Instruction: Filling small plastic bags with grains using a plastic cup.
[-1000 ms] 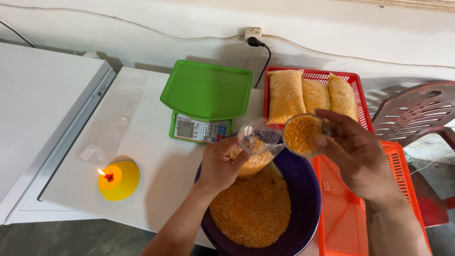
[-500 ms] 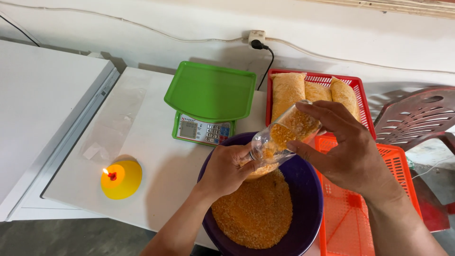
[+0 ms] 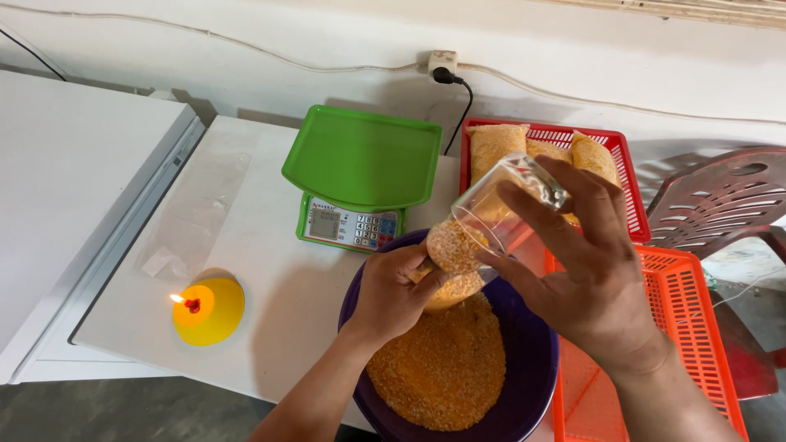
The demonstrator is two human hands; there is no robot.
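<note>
My right hand (image 3: 594,270) grips a clear glass (image 3: 491,214), tipped mouth-down to the left, with orange crumbs sliding out. Just under the glass mouth, my left hand (image 3: 393,295) holds a small clear plastic bag (image 3: 452,286) partly filled with the crumbs. Both hands hover over a dark purple bowl (image 3: 532,376) that holds a heap of the same orange crumbs (image 3: 446,368).
A green digital scale (image 3: 360,176) stands behind the bowl. A red basket (image 3: 626,184) holds filled crumb bags (image 3: 495,143). An orange basket (image 3: 684,319) sits at right, a lit yellow candle (image 3: 206,309) at left, a dark red plastic chair (image 3: 725,196) at far right.
My right hand has tipped the glass from upright to mouth-down over the bag. The crumbs have moved toward the glass mouth, and the left hand has stayed under it.
</note>
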